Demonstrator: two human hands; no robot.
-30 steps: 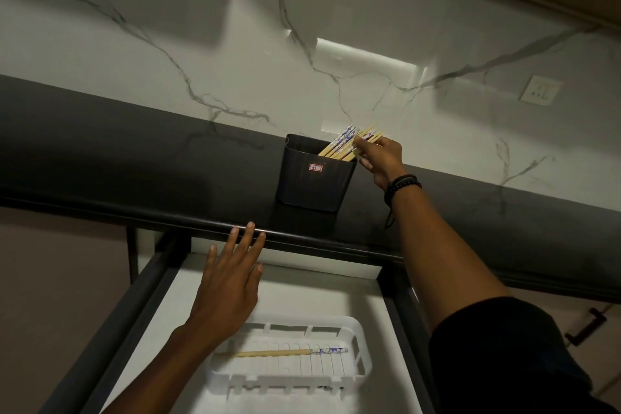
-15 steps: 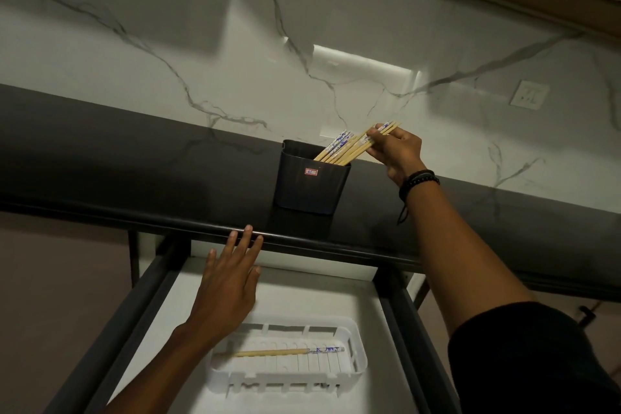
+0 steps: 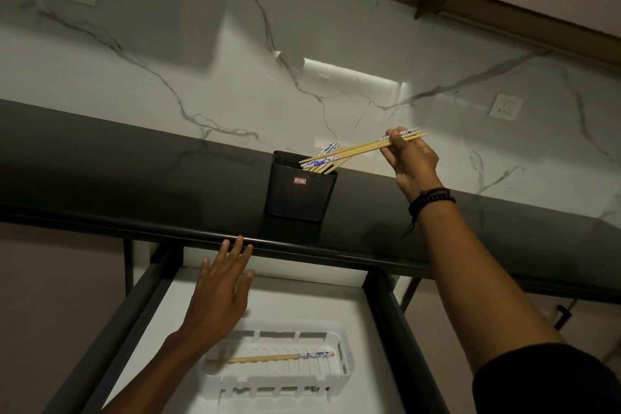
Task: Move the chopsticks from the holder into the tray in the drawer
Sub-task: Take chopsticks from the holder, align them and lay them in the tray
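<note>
Bamboo sticks sit pinched in my right hand (image 3: 408,158): a small bunch of chopsticks (image 3: 363,147), gripped near their blue-patterned tops between thumb and fingertips. Their plain tips reach back over the mouth of the black holder (image 3: 300,191), which stands on the dark counter (image 3: 134,178) against the marble wall. Whether those tips have cleared the rim I cannot tell from this angle. More chopsticks lean inside the holder, close under the ones I am lifting.

My left hand (image 3: 218,292) is flat and open, fingers spread, holding nothing, hovering above the open drawer (image 3: 386,329) with its fingertips at the counter's front edge. Below it lies the white tray (image 3: 339,376), with one chopstick (image 3: 279,358) already lying lengthwise in it.

To do this step well, I judge I should lift the bunch up and away to the right until the tips are free, so they do not snag the remaining sticks or tip the light holder. The pinch is far from the middle, so the bunch may fan or droop; a firmer squeeze, or a supporting finger underneath, should keep it together. Then I would bring it down level, aligned with the stick already in the tray, and move my left hand aside so it does not block the way.
</note>
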